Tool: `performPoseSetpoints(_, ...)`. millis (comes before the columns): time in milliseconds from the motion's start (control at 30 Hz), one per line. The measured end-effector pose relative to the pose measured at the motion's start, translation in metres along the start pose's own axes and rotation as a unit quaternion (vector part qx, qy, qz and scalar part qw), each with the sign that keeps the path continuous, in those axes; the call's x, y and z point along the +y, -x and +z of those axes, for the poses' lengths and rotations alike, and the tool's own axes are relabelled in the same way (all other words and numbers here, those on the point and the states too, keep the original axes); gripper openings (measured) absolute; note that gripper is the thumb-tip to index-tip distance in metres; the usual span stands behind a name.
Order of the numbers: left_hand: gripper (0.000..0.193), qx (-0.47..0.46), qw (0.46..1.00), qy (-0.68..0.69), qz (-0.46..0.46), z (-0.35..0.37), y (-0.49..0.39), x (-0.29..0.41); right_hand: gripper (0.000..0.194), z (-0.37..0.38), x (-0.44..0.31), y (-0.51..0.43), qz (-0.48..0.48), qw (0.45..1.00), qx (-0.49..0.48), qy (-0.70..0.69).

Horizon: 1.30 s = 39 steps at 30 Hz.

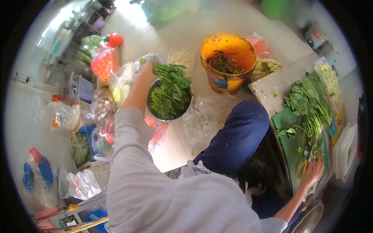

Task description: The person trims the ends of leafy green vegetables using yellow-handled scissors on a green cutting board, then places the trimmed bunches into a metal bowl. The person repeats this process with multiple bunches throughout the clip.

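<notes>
My left hand (148,67) reaches to the upper left rim of a round metal basin (191,102), against a pile of leafy greens (172,90) in it. Its fingers are partly hidden, so whether they grip the leaves is unclear. My right hand (315,169) rests low on a green cutting board (287,144), over cut leaf scraps. Beside its fingers lie scissors with yellow handles (301,171); a firm hold on them cannot be made out. Farther up the board lies a bunch of long-stemmed leafy greens (310,102), its stems pointing towards my right hand.
A stained yellow bucket (217,83) holding plant scraps stands ahead. Near it are a clear tray of pale strands (183,59) and cauliflower (266,68). A clear plastic bag (199,119) lies by my knee (247,122). Bagged vegetables (105,65) line the left.
</notes>
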<state>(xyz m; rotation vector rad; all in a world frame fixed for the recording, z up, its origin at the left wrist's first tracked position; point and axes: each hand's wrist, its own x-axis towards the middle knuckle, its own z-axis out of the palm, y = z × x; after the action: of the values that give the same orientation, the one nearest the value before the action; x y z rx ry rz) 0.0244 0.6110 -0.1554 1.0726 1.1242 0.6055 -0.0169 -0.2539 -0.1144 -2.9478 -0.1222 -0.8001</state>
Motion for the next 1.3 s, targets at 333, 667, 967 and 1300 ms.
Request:
performPoseSetpoints(333,0.035,0.015,0.983,-0.095,-0.159,-0.108,-0.153,-0.19,0.034,-0.014,-0.007,-0.02,-0.044,0.993,-0.096,0.053)
performPoseSetpoints(667,0.043,0.052,0.956,-0.244,-0.151,-0.089,-0.114,-0.192,0.036,-0.014,-0.014,-0.037,-0.046,0.985,-0.124,0.111)
performPoseSetpoints(967,0.035,0.056,0.983,-0.173,-0.025,-0.147,-0.124,-0.24,0.034,-0.01,-0.016,-0.041,-0.042,0.983,-0.136,0.115)
performPoseSetpoints(1300,0.04,0.149,0.984,0.055,0.078,-0.149,-0.093,-0.305,0.031,-0.016,-0.027,-0.039,-0.043,0.979,-0.141,0.144)
